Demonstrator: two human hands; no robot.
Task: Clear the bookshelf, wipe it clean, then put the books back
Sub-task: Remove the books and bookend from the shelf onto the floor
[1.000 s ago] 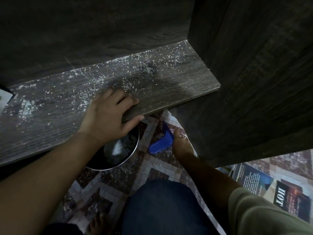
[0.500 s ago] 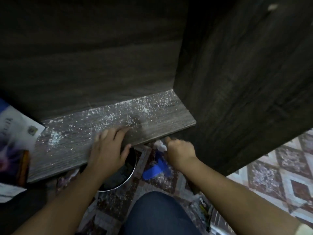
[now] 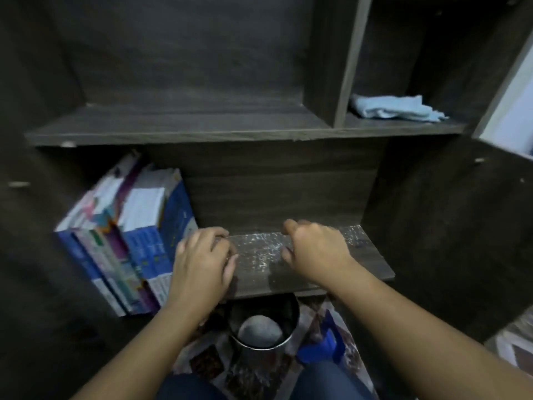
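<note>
A dark wooden bookshelf's lower board (image 3: 366, 269) is strewn with white crumbs and dust. My left hand (image 3: 202, 261) rests on this board with bent fingers, right beside a row of upright books (image 3: 129, 241) at its left end. My right hand (image 3: 314, 249) lies on the dusty board further right, its fingers curled and holding nothing. A light blue cloth (image 3: 395, 108) lies crumpled in the upper right compartment. The upper left board (image 3: 173, 125) is bare.
A round metal bowl (image 3: 262, 327) stands on the patterned floor just below the board's front edge. To its right, a blue object (image 3: 320, 346) lies on the floor. My knees in blue jeans (image 3: 331, 382) are at the bottom. A cabinet side wall (image 3: 447, 226) rises on the right.
The view has tilted up and back, revealing the books and upper shelves. My right hand left the blue object on the floor and rose onto the board. My left hand slid left toward the books.
</note>
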